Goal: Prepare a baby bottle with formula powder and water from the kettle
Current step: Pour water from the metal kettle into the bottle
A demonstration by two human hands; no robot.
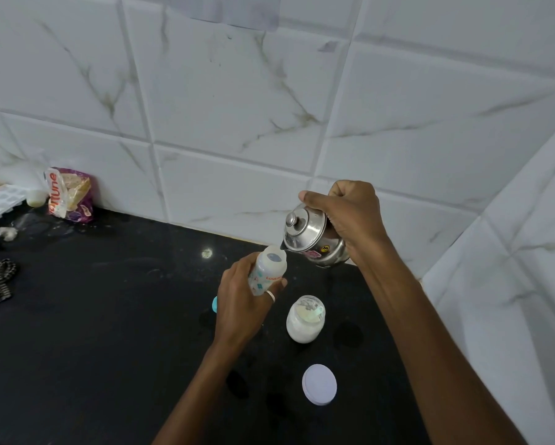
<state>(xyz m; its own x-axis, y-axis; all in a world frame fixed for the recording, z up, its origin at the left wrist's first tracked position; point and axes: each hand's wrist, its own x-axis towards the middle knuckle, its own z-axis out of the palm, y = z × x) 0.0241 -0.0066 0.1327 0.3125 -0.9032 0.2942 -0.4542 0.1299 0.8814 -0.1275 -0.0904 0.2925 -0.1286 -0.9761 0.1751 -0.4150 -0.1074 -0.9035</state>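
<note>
Shiny steel kettle (314, 239); translucent baby bottle (267, 272) with red lettering; white powder jar (305, 319); pale lilac lid (319, 384); black countertop (109, 316); white grey-veined tiles (237, 107).

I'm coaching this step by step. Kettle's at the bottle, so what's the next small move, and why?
Probably tip the kettle slightly further to pour: its spout sits at the open mouth of the bottle, which the left hand holds angled toward it, and the right hand grips the kettle.

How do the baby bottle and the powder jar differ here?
The baby bottle is tilted, gripped by the left hand; the powder jar stands upright on the counter, untouched. The baby bottle is slim and printed; the powder jar is squat, with white powder. Both are open-topped.
</note>
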